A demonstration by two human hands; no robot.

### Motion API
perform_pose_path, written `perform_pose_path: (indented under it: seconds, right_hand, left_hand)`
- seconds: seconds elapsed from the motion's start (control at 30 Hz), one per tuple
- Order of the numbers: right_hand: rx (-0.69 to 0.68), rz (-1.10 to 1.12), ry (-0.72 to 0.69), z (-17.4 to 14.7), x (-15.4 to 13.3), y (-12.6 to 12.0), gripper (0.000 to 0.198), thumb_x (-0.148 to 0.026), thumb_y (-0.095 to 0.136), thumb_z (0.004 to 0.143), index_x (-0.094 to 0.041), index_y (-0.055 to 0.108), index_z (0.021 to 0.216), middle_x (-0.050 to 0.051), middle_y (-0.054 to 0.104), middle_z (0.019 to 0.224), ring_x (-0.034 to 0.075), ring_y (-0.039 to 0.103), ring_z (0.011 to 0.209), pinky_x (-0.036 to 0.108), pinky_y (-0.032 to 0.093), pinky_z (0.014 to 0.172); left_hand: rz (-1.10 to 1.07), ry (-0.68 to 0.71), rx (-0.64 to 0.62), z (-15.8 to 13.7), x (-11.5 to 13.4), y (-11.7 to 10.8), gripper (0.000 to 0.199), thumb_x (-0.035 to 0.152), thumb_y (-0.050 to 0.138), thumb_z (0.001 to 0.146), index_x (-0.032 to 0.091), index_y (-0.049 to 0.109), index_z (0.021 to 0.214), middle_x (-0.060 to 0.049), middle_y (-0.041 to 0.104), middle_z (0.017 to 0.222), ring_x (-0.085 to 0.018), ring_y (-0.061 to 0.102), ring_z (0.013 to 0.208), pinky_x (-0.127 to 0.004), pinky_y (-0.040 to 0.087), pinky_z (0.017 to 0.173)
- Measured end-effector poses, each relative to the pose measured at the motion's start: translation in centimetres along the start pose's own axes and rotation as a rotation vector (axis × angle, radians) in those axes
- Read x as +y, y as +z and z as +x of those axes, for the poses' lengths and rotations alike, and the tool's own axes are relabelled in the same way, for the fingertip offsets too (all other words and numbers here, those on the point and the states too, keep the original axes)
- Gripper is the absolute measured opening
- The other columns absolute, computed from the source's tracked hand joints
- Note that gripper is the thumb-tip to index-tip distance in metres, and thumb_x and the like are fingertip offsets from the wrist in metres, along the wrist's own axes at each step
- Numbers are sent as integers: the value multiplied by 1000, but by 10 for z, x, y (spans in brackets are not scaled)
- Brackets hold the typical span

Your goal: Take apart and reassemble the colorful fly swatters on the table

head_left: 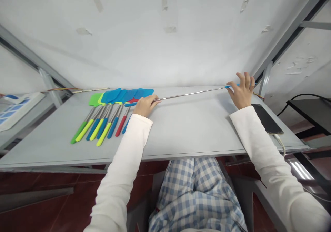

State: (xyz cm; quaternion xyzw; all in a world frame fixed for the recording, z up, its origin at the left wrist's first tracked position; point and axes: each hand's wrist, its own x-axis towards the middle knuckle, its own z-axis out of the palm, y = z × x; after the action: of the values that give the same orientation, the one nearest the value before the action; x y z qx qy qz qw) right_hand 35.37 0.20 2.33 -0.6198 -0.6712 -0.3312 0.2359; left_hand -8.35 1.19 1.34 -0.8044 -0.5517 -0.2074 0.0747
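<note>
A blue fly swatter with a long, thin metal shaft [191, 94] stretches between my hands, slightly above the table. My left hand [145, 105] is closed around it near the blue handle, whose end sticks out to the left. At the other end, my right hand [242, 92] has its thumb against the blue neck of the swatter, with the other fingers raised and spread. The swatter's head is mostly hidden behind that hand. Left of my left hand, several fly swatters [103, 121] lie in an overlapping row, with green, yellow, blue and red handles toward me.
A black phone [266, 118] with a white cable [280, 144] plugged in lies beside my right forearm. The grey table [186, 132] meets a white wall behind. Metal frame posts rise at both sides. A white and blue object [19, 107] sits off to the left.
</note>
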Motion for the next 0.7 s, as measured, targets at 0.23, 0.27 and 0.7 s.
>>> perform_pose_path:
  seconds: [0.23,0.27,0.7]
  right_hand:
    - [-195,-16,-109,-3,13,16,27,-34,44,98,-25,68,103,6,67,120,28,40,136,53,25,108]
    - [-194,-17,-101,-2,14,18,28,-35,43,98,-24,68,104,6,69,117,28,42,135,52,25,108]
    - [-101,57,-129,3,-9,8,33,-28,37,101,-23,69,97,4,72,96,23,55,102,43,27,95]
  left_hand:
    - [41,80,146,-4,3,5,41,53,43,94,22,69,99,-7,73,92,-20,66,87,-28,39,67]
    - [42,83,156,-4,4,6,42,54,43,94,22,70,99,-7,73,92,-20,66,87,-28,39,67]
    - [123,63,7,-6,34,6,45,51,32,98,23,67,105,-9,72,98,-22,66,84,-30,31,57]
